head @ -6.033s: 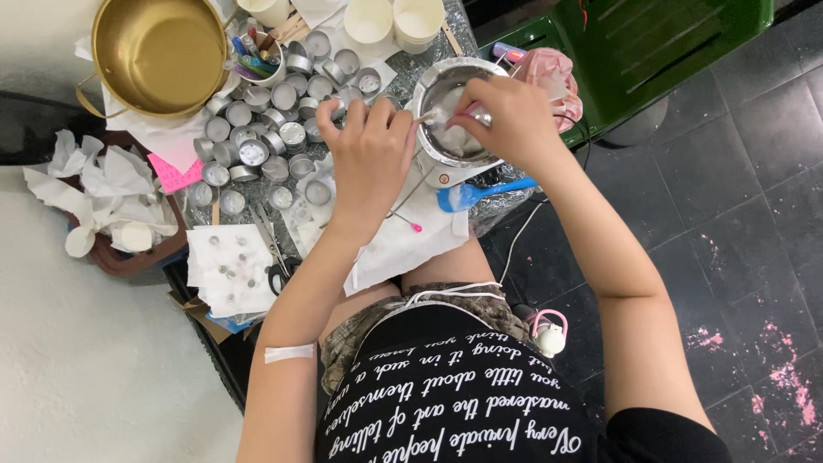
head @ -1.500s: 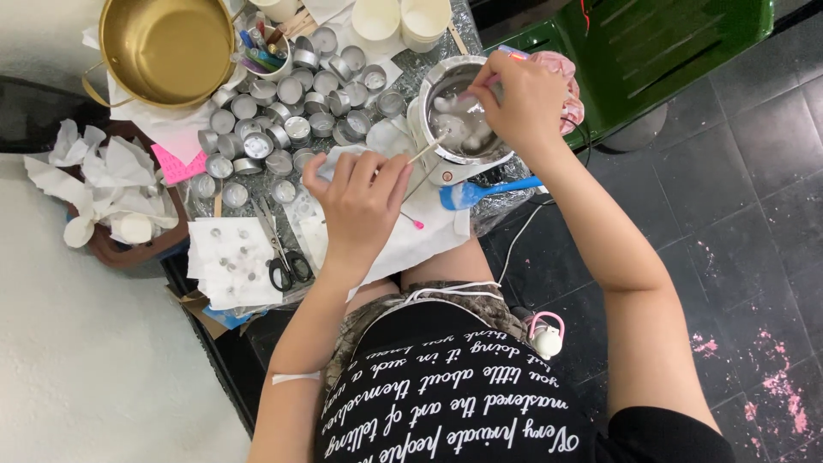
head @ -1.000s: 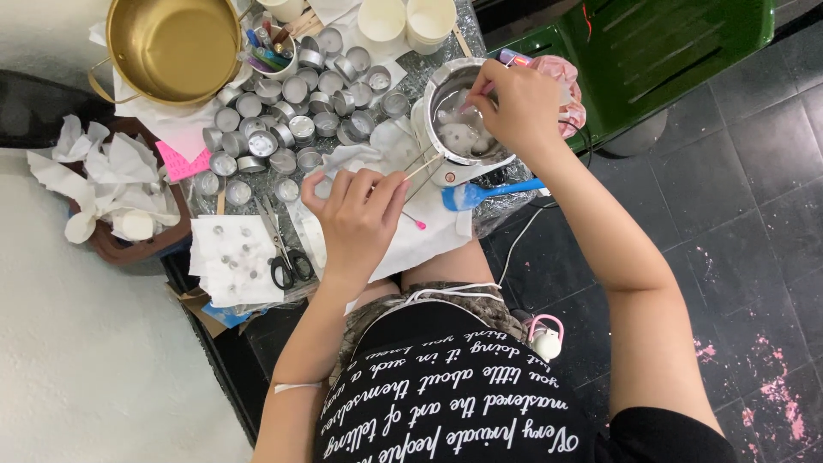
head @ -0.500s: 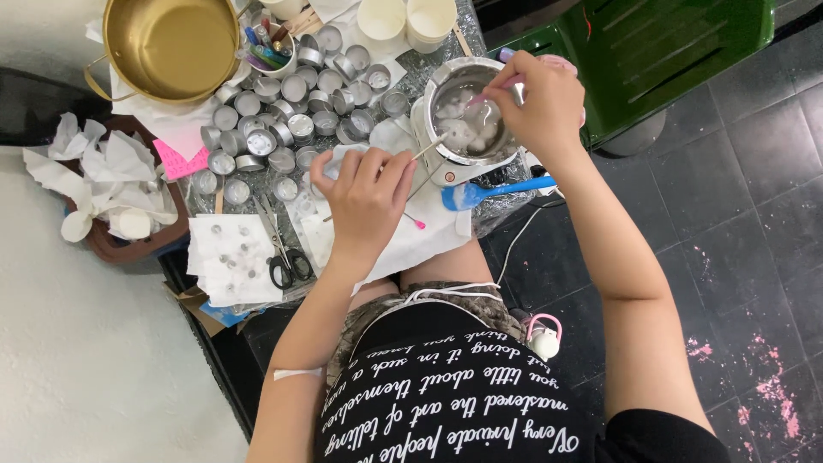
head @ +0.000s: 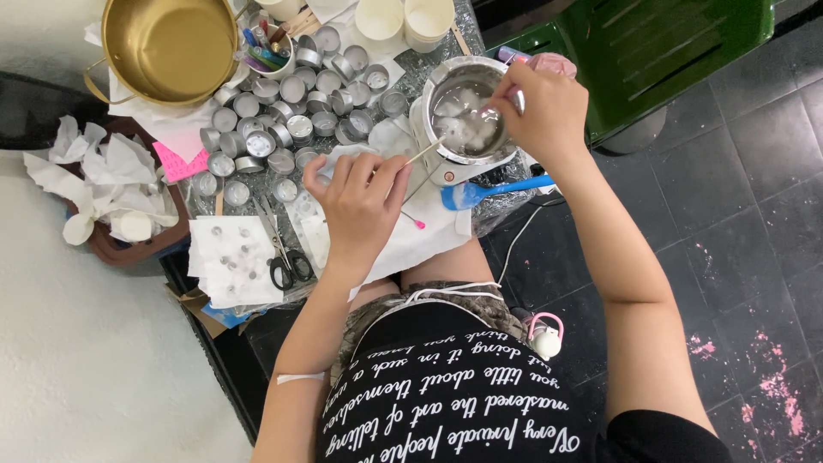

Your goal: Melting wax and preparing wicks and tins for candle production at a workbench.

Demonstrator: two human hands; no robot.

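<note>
My right hand (head: 542, 107) is over the right rim of a small silver melting pot (head: 446, 167) and grips a thin stick whose tip dips among white wax lumps (head: 459, 129) inside. My left hand (head: 358, 206) rests on white paper (head: 411, 244) in front of the pot, fingers curled around a thin wooden stick (head: 424, 153) that points up towards the pot's left rim. Several empty silver tealight cups (head: 274, 120) lie in a heap just left of the pot.
A gold pot (head: 167, 47) stands at the far left. Two white cups (head: 403, 17) sit behind the melting pot. A blue spatula (head: 489, 190), scissors (head: 283, 257), a pink-headed pin (head: 411, 221), crumpled tissues (head: 94, 184) and a green chair (head: 660, 51) surround the work area.
My left hand has drawn back from the pot onto the paper, keeping the wooden stick. My right hand has stayed over the pot, shifting the thin stick slightly among the wax.
</note>
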